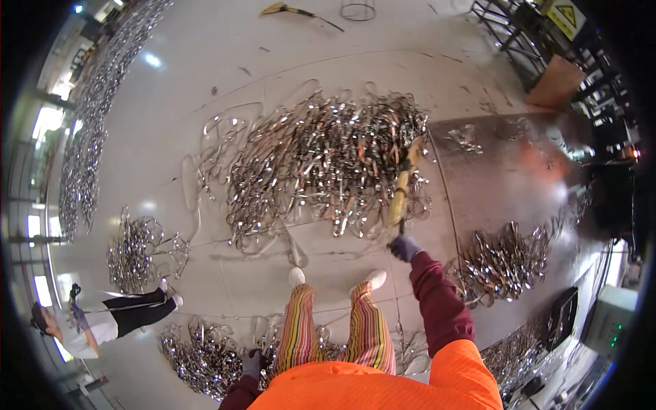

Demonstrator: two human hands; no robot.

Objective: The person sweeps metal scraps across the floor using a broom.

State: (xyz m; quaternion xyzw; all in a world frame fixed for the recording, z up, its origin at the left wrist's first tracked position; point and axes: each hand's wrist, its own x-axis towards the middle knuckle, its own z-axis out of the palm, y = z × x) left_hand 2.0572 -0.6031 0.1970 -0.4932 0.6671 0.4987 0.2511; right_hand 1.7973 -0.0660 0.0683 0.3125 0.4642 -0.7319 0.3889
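The left hand [252, 364], in a grey glove, is low beside the striped trousers [298, 331], near a heap of shiny strips on the floor [225, 65]. Whether its fingers are released or clenched cannot be told at this angle; hanging at the side, it appears to take no part in supporting the tool.

Ahead, the white shoes [296, 276] stand apart on the floor, short of the main strip heap [328, 164]; this stance probably gives firm footing clear of the loose loops.

The right hand [406, 248] is extended forward with its fingers wrapped around the dark end of a yellow broom [399, 199]. Gripping at the end likely gives the longest reach, so the person need not step among the strips. The broom points away from the body, over the right edge of the main heap; whether its tip touches the strips cannot be told.

A smaller strip heap [506, 263] lies to the right and another [134, 253] to the left, both apart from the main heap, a spacing that presumably leaves walking room. A co-worker [96, 326] stands at the far left. Farthest ahead, a second broom [299, 11] lies on the floor near a wire ring [357, 20].
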